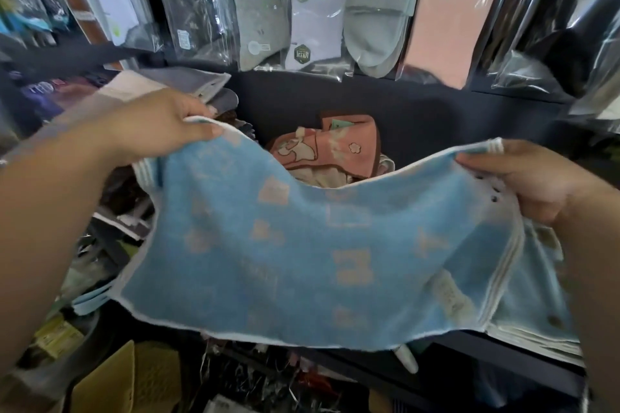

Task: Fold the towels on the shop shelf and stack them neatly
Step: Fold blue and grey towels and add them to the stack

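Observation:
A light blue towel [302,255] with pale printed figures and a white hem hangs spread in the air in front of the dark shelf [419,117]. My left hand [157,126] pinches its upper left corner. My right hand [533,178] pinches the upper right corner, and the top edge sags between them. Behind the towel a pink towel [332,147] with white flower prints lies crumpled on the shelf, on top of a pale cloth. Folded grey and white towels [188,80] lie stacked at the shelf's left.
Packaged socks [315,7] in clear bags hang in a row above the shelf. A stack of folded pale blue towels [536,318] lies at the lower right. A yellow basket [134,379] and mixed goods sit below at the left.

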`<control>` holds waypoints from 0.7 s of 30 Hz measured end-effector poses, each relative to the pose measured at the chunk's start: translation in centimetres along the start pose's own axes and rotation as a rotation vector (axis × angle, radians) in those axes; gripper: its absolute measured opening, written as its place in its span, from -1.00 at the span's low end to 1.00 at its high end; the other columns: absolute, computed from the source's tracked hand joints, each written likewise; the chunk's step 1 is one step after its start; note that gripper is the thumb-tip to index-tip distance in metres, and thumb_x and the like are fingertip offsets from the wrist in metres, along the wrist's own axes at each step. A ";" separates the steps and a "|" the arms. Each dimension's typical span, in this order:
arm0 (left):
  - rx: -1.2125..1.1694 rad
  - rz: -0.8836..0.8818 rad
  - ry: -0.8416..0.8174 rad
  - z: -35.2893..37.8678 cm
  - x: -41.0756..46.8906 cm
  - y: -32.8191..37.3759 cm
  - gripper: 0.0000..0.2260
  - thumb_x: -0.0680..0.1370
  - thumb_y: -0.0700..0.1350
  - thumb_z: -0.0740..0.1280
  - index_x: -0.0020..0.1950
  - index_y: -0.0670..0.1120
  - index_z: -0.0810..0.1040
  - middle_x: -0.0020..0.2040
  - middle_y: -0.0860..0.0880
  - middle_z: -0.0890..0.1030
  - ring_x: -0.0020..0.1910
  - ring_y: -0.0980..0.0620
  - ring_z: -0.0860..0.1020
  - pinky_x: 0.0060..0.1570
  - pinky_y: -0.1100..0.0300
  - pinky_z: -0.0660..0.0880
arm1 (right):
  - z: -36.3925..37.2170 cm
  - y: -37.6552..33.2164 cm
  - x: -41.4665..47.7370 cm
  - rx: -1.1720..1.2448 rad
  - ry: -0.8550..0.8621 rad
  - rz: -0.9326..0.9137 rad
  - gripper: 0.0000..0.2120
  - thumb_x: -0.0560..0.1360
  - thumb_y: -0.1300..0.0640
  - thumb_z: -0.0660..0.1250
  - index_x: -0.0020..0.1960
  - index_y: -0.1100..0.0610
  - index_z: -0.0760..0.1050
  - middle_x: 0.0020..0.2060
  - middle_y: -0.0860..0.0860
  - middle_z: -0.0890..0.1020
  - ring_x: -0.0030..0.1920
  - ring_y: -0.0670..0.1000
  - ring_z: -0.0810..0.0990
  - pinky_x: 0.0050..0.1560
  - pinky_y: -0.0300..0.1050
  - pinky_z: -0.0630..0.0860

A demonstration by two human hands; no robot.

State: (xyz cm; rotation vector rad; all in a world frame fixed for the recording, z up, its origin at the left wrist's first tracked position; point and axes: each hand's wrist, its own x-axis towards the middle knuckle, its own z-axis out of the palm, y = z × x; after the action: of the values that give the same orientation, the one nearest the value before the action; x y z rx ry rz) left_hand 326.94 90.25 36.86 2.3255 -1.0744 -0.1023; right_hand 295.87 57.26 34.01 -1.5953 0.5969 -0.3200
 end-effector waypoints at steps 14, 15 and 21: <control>0.544 -0.159 0.130 9.0 3.1 -6.7 -0.69 0.38 0.12 0.49 -0.04 -0.08 0.62 -0.06 -0.20 0.69 -0.04 -0.25 0.65 -0.10 -0.01 0.58 | 10.3 9.1 5.7 -1.193 0.378 -0.350 -0.40 0.49 -0.29 0.14 0.39 0.03 0.45 0.28 0.20 0.48 0.21 0.32 0.48 0.20 0.25 0.47; 0.571 -0.174 0.150 8.9 2.6 -6.6 -0.68 0.38 0.12 0.48 -0.05 -0.09 0.61 -0.07 -0.20 0.68 -0.05 -0.25 0.65 -0.11 -0.02 0.58 | 11.5 9.7 5.6 -1.231 0.246 -0.324 -0.34 0.47 -0.36 0.03 0.44 -0.05 0.40 0.38 0.17 0.43 0.32 0.29 0.44 0.29 0.26 0.41; 0.341 -0.275 0.332 9.3 -2.1 -8.3 -0.71 0.40 0.04 0.52 -0.20 -0.14 0.53 -0.20 -0.23 0.65 -0.13 -0.28 0.64 -0.17 -0.04 0.54 | 14.3 13.7 5.8 -1.306 -0.136 -0.233 -0.20 0.42 -0.56 -0.22 0.58 -0.31 -0.26 0.60 -0.06 -0.34 0.61 0.12 -0.31 0.56 0.27 -0.20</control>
State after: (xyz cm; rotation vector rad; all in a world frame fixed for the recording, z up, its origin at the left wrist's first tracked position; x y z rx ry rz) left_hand 328.37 91.67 24.41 2.6597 -0.6429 0.3787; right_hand 305.72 65.66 17.98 -2.9235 0.5216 0.0680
